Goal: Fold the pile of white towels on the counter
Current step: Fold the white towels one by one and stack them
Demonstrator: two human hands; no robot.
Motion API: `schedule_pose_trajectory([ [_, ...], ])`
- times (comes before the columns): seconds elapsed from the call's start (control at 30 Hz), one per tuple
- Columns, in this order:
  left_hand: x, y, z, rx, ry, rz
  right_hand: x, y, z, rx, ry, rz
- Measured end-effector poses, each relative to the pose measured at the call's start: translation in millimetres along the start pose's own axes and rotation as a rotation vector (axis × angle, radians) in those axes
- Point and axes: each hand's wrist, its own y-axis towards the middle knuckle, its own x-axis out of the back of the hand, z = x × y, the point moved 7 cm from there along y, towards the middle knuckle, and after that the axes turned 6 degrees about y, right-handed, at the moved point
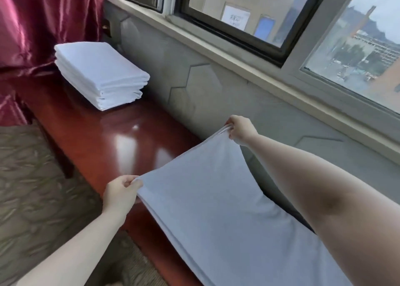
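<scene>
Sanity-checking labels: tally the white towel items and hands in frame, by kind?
Stack of folded white towels at the far end of the glossy red-brown wooden counter: 1 (layer count unclear)
White towel held stretched out: 1
Hands pinching its corners, left hand and right hand: 2
Total: 4

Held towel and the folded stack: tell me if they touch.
Apart. The head view shows bare counter between the held towel and the folded stack.
</scene>
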Motion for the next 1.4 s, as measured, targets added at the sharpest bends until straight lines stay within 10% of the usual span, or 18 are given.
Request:
schedule_pose_trajectory([
  [0.4,80,192,10,0.113,0.243,-0.154,-166,134,99,-0.058,0.237,0.121],
  [0.67,77,190,-21,-0.086,0.647,-0.304,-197,39,29,-0.256,0.267,0.169],
  [0.77,0,143,-33,-0.508,0.905,0.013,-216,-18,14,-0.264,0.119,0.216],
  [0.93,-114,61,16,-0.732,1.347,0.520,-231,-75,16,-0.270,-0.076,0.233],
  [1.4,-135,15,62,-0.769,1.608,0.651,-189,-380,-164,-1.107,-0.033,-0.047],
])
